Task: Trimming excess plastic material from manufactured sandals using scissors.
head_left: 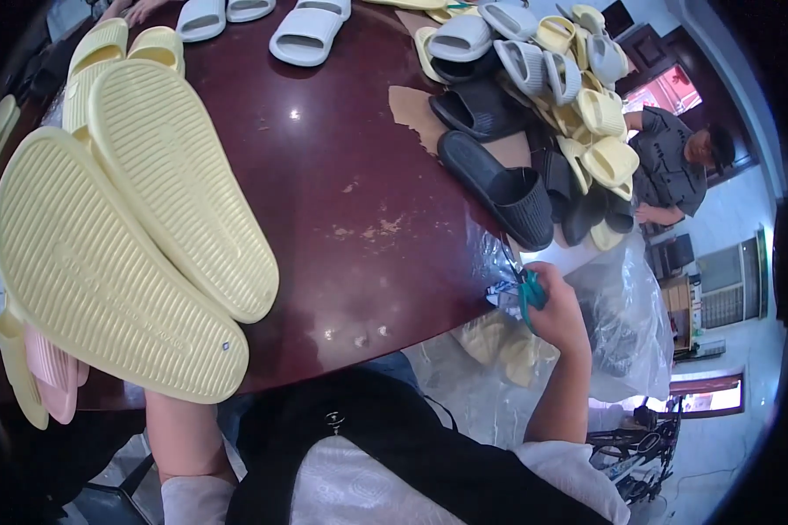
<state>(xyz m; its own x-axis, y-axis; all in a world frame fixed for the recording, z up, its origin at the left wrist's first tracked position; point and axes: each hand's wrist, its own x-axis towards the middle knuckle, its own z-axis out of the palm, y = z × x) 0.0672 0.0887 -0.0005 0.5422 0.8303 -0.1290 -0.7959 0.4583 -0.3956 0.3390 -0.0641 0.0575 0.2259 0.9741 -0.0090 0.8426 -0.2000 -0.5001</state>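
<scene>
Two large pale-yellow slippers (118, 262) lie soles up at the left, close to me, with ribbed undersides. My left forearm (182, 433) runs up behind the nearer one, which hides the hand and its fingers. Whether that hand grips the slippers cannot be seen. At the table's right edge, my right hand (559, 308) is closed round the teal handles of a pair of scissors (531, 296). Their blades point up and away, beside a black slipper (499, 188). Clear plastic wrapping (486, 254) lies by the blades.
A heap of grey, yellow and black slippers (578, 87) covers the far right of the dark red table (341, 175). Grey slippers (309, 33) stand at the far edge; pink ones (52, 372) are low at left. Clear plastic bags (626, 324) hang beyond my right hand. Another person (674, 162) is at right.
</scene>
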